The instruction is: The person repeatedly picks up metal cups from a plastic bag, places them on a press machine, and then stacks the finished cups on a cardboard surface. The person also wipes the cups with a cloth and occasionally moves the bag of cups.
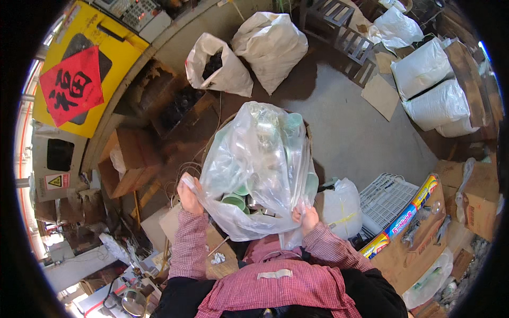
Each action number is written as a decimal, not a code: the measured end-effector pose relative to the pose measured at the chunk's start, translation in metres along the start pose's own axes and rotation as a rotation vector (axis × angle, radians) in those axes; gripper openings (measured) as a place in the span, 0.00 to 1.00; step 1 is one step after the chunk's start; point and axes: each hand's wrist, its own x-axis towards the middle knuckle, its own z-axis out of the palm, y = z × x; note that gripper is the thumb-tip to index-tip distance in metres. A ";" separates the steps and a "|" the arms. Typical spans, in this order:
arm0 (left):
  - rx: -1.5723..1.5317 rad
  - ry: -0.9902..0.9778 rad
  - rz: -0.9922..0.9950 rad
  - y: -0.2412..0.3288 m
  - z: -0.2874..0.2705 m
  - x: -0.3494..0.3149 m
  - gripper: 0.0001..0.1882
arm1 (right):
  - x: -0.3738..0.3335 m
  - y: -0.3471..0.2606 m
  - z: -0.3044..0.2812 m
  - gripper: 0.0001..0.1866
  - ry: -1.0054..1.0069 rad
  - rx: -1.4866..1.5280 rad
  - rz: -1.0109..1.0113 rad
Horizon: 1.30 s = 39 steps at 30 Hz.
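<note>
In front of me stands a large clear plastic bag [244,159] with its mouth spread toward me. Pale green cup-like pieces [233,200] show through the opening, with more behind the film. My left hand [191,194] is closed on the bag's left edge, pulling the film outward. At the right side of the mouth, my right hand [306,216] pinches the gathered edge. A brown rim of whatever holds the bag shows behind it; the rest of that container is hidden.
Two white woven sacks [270,45] stand ahead. A cardboard box [127,161] lies left, near a yellow machine panel [124,40]. On my right are a white plastic basket [384,196], a large carton [419,228] and stuffed white sacks [437,103]. A slatted grey stool [339,32] stands farther off.
</note>
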 end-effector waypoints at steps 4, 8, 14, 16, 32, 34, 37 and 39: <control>0.158 -0.001 0.077 0.024 0.056 -0.031 0.16 | -0.006 -0.038 0.005 0.17 0.299 -0.089 -0.106; -0.044 -0.195 0.062 0.086 0.076 -0.059 0.15 | -0.040 -0.095 -0.009 0.15 0.238 0.028 -0.246; 0.012 -0.290 0.077 0.138 0.105 -0.083 0.16 | -0.096 -0.133 -0.003 0.14 0.188 0.048 -0.369; -0.135 -0.364 0.063 0.135 0.105 -0.073 0.15 | -0.100 -0.138 0.001 0.12 0.254 0.091 -0.387; -0.322 -0.436 -0.280 -0.050 0.213 0.035 0.14 | 0.061 -0.137 0.122 0.17 0.051 -0.206 -0.595; -0.423 -0.389 -0.509 -0.048 0.206 0.028 0.14 | 0.082 -0.118 0.135 0.21 -0.068 -0.551 -0.775; -0.416 -0.493 -0.414 -0.041 0.175 0.030 0.15 | 0.102 -0.098 0.146 0.26 -0.150 -0.781 -0.773; -0.098 -0.557 -0.274 -0.038 0.140 0.023 0.30 | 0.106 -0.100 0.146 0.28 -0.057 -1.042 -0.510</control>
